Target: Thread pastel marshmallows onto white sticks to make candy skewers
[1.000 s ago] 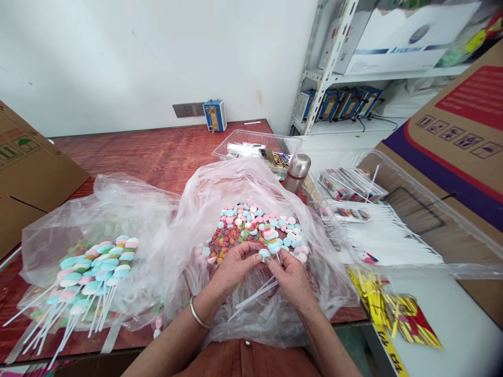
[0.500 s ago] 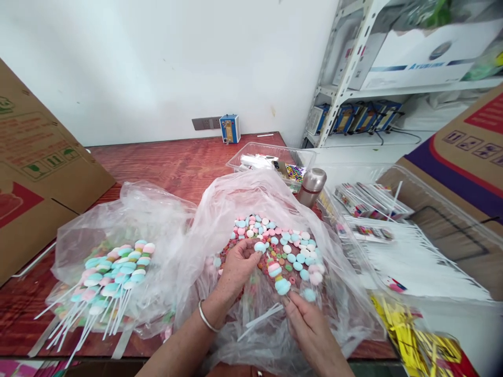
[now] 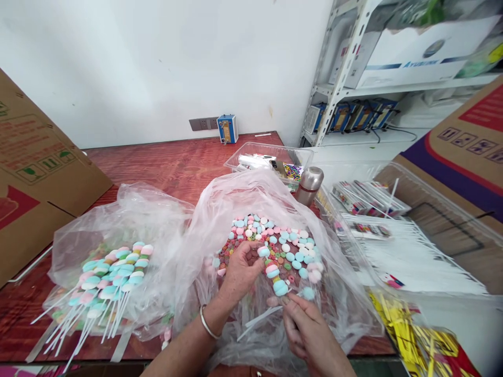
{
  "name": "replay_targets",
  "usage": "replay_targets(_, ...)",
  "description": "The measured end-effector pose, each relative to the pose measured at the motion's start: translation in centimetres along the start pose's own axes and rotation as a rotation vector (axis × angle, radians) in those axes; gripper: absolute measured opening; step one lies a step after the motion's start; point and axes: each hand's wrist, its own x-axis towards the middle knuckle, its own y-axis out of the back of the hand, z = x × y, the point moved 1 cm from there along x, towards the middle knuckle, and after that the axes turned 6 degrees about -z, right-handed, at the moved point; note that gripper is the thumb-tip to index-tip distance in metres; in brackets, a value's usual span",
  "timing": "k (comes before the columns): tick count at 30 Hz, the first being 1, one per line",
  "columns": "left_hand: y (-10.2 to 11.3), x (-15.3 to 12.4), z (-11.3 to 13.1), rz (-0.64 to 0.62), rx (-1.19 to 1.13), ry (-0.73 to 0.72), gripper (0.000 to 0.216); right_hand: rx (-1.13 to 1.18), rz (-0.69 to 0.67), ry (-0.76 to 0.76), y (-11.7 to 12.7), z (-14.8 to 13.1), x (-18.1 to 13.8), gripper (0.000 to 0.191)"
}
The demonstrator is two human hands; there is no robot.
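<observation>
My right hand pinches the lower end of a candy skewer, a white stick threaded with blue, pink and yellowish sweets. At the skewer's upper end, my left hand has thumb and fingers closed on a pale blue and white marshmallow. Whether the stick passes through that marshmallow is too small to tell. Beneath both hands lies a large clear plastic bag, with loose blue, pink and white marshmallows and small coloured ring candies spread on it. Loose white sticks lie just below the skewer.
Finished-looking skewers are piled on another plastic bag at left. A steel flask and a clear tray stand behind. White sticks fill a bin at right, beside yellow packaging. Cardboard boxes flank the table.
My left hand has shifted slightly right and down with the marshmallow, bringing it closer to the skewer's top. The whole view has moved a little. My right hand keeps its pinch.
</observation>
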Motion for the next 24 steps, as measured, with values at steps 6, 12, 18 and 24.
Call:
replay_targets(6, 0.0, 0.1, -0.1, -0.035, 0.054, -0.087, 0.023, 0.148, -0.003, -0.013, -0.6, 0.0, 0.0, 0.042)
replay_targets(12, -0.2, -0.1, -0.6, -0.035, 0.045, -0.08, 0.021, 0.058, 0.026, 0.042, -0.5, 1.2, 1.1, 0.047)
replay_targets(18, -1.5, -0.7, 0.1, 0.003, -0.277, 0.034, 0.028, -0.537, 0.199, 0.298, -0.2, 2.1, 2.0, 0.036)
replay_targets(24, -3.7, -0.5, 2.3, 0.156, -0.696, 0.154, 0.032, -1.181, 0.368, 0.459, -1.1, 2.1, 1.9, 0.03)
